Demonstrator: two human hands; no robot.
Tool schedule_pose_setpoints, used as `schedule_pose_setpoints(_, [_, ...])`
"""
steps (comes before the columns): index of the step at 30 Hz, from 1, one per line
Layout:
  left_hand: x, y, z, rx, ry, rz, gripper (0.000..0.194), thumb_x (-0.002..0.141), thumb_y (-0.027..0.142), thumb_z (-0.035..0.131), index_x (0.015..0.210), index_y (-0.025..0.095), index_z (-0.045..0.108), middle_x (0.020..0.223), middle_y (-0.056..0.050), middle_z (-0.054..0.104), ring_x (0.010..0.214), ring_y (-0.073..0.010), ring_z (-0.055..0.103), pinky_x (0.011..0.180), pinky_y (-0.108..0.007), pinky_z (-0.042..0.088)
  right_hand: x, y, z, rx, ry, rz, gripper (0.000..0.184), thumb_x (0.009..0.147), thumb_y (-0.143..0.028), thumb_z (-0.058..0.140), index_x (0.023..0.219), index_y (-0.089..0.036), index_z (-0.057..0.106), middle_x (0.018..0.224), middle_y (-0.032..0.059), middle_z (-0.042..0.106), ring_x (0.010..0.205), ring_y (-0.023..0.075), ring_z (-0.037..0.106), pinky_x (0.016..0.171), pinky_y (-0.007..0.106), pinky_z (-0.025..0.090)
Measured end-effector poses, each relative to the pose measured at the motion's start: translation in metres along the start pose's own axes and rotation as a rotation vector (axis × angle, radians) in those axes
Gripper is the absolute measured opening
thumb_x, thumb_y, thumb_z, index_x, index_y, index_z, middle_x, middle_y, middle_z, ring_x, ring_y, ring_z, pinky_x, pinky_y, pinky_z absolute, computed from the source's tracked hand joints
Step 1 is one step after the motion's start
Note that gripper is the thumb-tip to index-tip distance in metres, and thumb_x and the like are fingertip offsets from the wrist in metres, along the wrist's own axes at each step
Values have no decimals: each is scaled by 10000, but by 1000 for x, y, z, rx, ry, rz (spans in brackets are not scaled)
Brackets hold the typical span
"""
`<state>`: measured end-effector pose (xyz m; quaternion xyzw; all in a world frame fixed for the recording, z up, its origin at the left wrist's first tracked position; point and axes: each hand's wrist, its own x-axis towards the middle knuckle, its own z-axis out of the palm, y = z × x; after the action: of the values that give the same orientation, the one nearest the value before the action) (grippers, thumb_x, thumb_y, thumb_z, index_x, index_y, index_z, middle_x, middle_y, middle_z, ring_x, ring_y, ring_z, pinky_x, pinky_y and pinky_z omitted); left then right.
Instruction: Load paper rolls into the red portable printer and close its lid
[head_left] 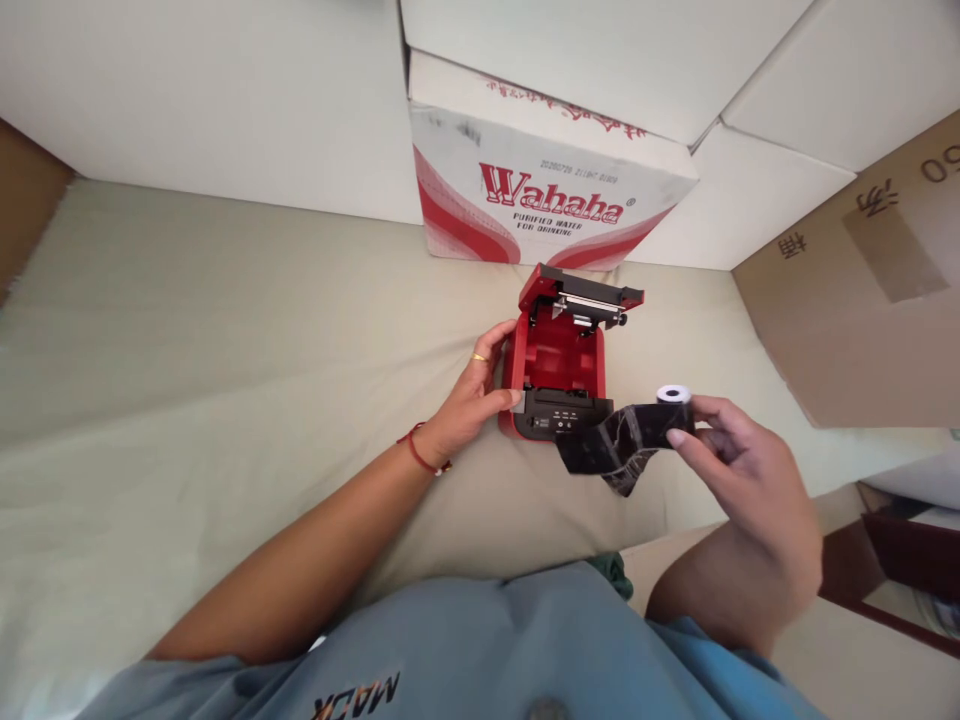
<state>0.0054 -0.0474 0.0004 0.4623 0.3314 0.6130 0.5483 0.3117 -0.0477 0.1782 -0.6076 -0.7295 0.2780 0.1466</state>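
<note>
A small red and black printer (566,360) stands on the pale green cloth with its lid (589,295) tilted up, baring the red hollow inside. My left hand (480,385) is wrapped around the printer's left side, thumb near its front corner. In my right hand (739,450), between thumb and fingers, is a roll of black ribbon (660,425) with a white core. A crumpled loose length of the ribbon trails left from the roll, its end in front of the printer's black front panel. The roll is outside the printer, to its right.
Behind the printer is a white and red Wahaha water carton (555,190). A brown cardboard box (862,270) stands at the right. The pale green cloth (225,380) spreads out to the left, and a dark red shelf (911,570) shows at lower right.
</note>
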Motion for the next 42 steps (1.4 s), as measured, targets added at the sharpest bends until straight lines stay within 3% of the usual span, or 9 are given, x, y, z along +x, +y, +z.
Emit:
schedule_pose_setpoints(6, [3, -4, 7, -138, 247, -41, 507, 930, 497, 792, 1387, 309, 676, 1576, -70, 643, 1494, -291, 591, 1288, -475, 470, 17, 58, 51, 104, -162, 61, 515, 916, -649, 677, 1172, -218, 795, 885, 52, 784, 613, 182, 577, 578, 333, 473])
schedule_pose_setpoints(11, [9, -4, 9, -274, 530, -54, 152, 857, 324, 762, 972, 226, 758, 1067, -51, 778, 1020, -194, 740, 970, -344, 607, 28, 88, 64, -142, 217, 145, 549, 945, -546, 575, 1264, -160, 799, 1405, 212, 741, 737, 221, 681, 888, 485, 601])
schedule_pose_setpoints(16, [5, 1, 12, -144, 584, -51, 101, 665, 118, 634, 706, 209, 652, 645, 20, 623, 636, -122, 572, 644, -248, 464, 35, 102, 58, -271, 123, 167, 440, 915, -429, 615, 1213, -187, 830, 1235, 182, 820, 872, 289, 750, 926, 500, 598])
schedule_pose_setpoints(21, [0, 15, 7, 154, 665, -13, 103, 714, 142, 576, 682, 213, 644, 638, 19, 624, 623, -122, 536, 608, -260, 417, 6, 77, 9, -192, -44, 41, 319, 937, -426, 716, 1172, -246, 834, 1009, 73, 860, 717, 234, 739, 703, 390, 610])
schedule_pose_setpoints(25, [1, 21, -1, 254, 729, 81, 128, 756, 132, 565, 720, 215, 656, 681, 15, 642, 665, -126, 558, 657, -261, 457, -23, 38, -63, -120, -283, -271, 342, 1016, -431, 760, 1351, -375, 805, 1219, 63, 859, 817, 237, 802, 658, 367, 633])
schedule_pose_setpoints(27, [0, 20, -1, 325, 717, 120, 149, 822, 128, 559, 763, 215, 665, 724, 10, 646, 677, -129, 559, 666, -271, 464, -20, 15, -77, -53, -392, -489, 369, 1016, -413, 776, 1383, -432, 793, 1230, 42, 865, 973, 262, 838, 764, 370, 672])
schedule_pose_setpoints(30, [-8, 19, 3, 530, 635, 272, 171, 967, 171, 561, 893, 230, 703, 895, -16, 673, 821, -160, 635, 785, -324, 539, 7, -21, -54, -26, -389, -601, 339, 1061, -375, 725, 1394, -398, 780, 1229, 26, 864, 938, 213, 833, 810, 331, 664])
schedule_pose_setpoints(36, [-29, 30, 21, 915, 255, 778, 343, 1005, 233, 581, 1327, 259, 696, 1296, -108, 698, 1339, -297, 660, 1116, -518, 580, 71, -71, 52, -300, -179, -452, 394, 1074, -227, 593, 1445, -188, 723, 1460, 124, 765, 1258, 298, 753, 1021, 419, 602])
schedule_pose_setpoints(42, [-33, 28, 32, 1016, 2, 871, 443, 984, 290, 586, 1421, 310, 653, 1268, -74, 812, 1276, -290, 755, 1083, -512, 614, 95, -93, 79, -615, -180, -312, 388, 1075, -236, 544, 1422, -266, 715, 1296, 119, 814, 1054, 319, 778, 809, 396, 552])
